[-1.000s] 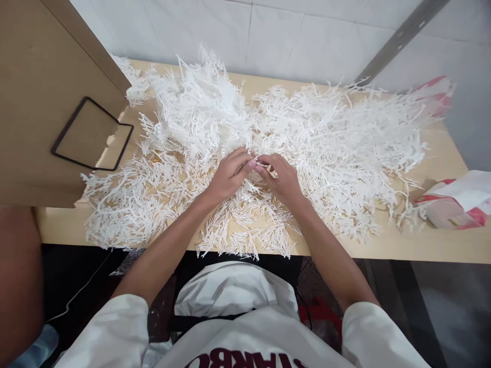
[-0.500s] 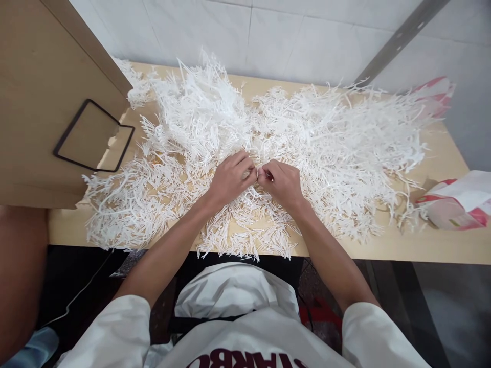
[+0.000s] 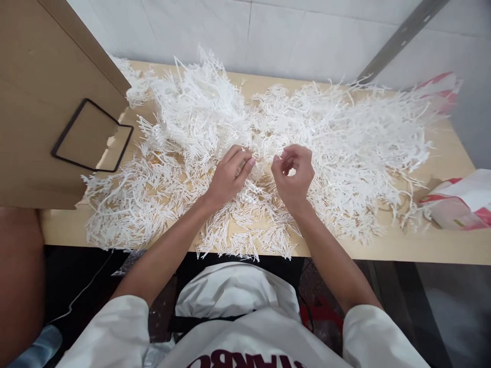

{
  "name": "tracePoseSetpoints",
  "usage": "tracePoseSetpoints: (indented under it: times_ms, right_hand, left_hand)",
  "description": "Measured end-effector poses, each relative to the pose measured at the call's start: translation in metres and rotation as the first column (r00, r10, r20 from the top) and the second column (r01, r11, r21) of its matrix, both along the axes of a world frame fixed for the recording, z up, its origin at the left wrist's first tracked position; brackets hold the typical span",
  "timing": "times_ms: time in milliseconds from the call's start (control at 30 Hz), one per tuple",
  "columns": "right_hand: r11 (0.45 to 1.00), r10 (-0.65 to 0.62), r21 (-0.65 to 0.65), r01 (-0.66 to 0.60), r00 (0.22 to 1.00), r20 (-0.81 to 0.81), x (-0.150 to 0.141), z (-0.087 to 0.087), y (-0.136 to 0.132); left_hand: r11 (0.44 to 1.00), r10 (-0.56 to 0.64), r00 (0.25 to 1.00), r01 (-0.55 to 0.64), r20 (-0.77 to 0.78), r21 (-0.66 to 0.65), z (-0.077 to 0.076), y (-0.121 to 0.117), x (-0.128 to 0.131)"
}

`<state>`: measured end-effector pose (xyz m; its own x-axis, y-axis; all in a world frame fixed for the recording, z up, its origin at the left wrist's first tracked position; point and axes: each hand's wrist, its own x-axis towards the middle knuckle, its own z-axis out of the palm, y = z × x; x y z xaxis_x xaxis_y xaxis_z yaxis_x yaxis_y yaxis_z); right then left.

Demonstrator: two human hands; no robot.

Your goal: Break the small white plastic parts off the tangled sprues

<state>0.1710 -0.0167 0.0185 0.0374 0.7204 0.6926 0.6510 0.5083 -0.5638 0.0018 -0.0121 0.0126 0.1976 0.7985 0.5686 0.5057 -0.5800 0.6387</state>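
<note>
White, thin, branching plastic-like sprigs (image 3: 345, 138) lie heaped across the table in front of me. My left hand (image 3: 232, 174) is over the middle of the pile, its fingers curled and thumb near the forefinger. Whatever lies between those fingertips is too small to make out against the white. A short gap to the right, my right hand (image 3: 294, 176) curls into a ring, thumb and fingertips drawn together. A small white bit seems to show at its fingertips, but I cannot tell its kind. Short loose sprigs (image 3: 249, 240) spread below both hands to the table's front edge.
A large cardboard box (image 3: 57, 102) stands at the left, with a black wire frame (image 3: 92, 135) against it. Red-and-white plastic bags (image 3: 456, 204) lie at the right. The tiled wall (image 3: 287, 36) borders the table's back. Another person's limb (image 3: 21, 276) shows at lower left.
My hands, whose fingertips met over the pile, have moved apart. The right hand went to the right and its fingers curl into a rounder ring; the left stayed nearly in place.
</note>
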Motion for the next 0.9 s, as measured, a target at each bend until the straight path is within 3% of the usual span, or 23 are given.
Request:
tracePoseSetpoints:
  times_ms: [67, 167, 433, 567, 800, 900]
  right_hand:
    - [0.991, 0.106, -0.080, -0.105, 0.994, 0.012, 0.002, 0.002, 0.002]
    - [0.954, 0.275, -0.177, -0.242, 0.942, 0.195, 0.003, 0.002, 0.003]
    - [0.924, 0.378, -0.196, -0.327, 0.853, 0.359, 0.003, -0.002, 0.005]
    - [0.930, 0.364, -0.209, -0.303, 0.844, 0.394, 0.004, -0.001, 0.005]
    - [0.977, 0.188, -0.029, -0.211, 0.792, 0.581, 0.001, -0.005, 0.007]
    - [0.984, 0.141, -0.002, -0.178, 0.774, 0.617, 0.000, -0.007, 0.009]
  left_hand:
    - [1.000, -0.010, 0.999, 0.010, 0.032, -0.004, 0.001, 0.000, 0.001]
    - [1.000, -0.021, 0.999, 0.021, 0.037, 0.006, 0.001, 0.000, 0.002]
    - [1.000, -0.001, 0.996, 0.000, -0.089, -0.010, -0.002, -0.001, 0.000]
    - [0.999, 0.049, 0.988, -0.045, -0.147, 0.028, -0.002, -0.002, 0.001]
    - [0.942, 0.260, 0.907, -0.163, -0.330, 0.293, -0.011, -0.001, 0.002]
    - [0.948, 0.244, 0.893, -0.138, -0.377, 0.286, -0.018, -0.002, 0.002]
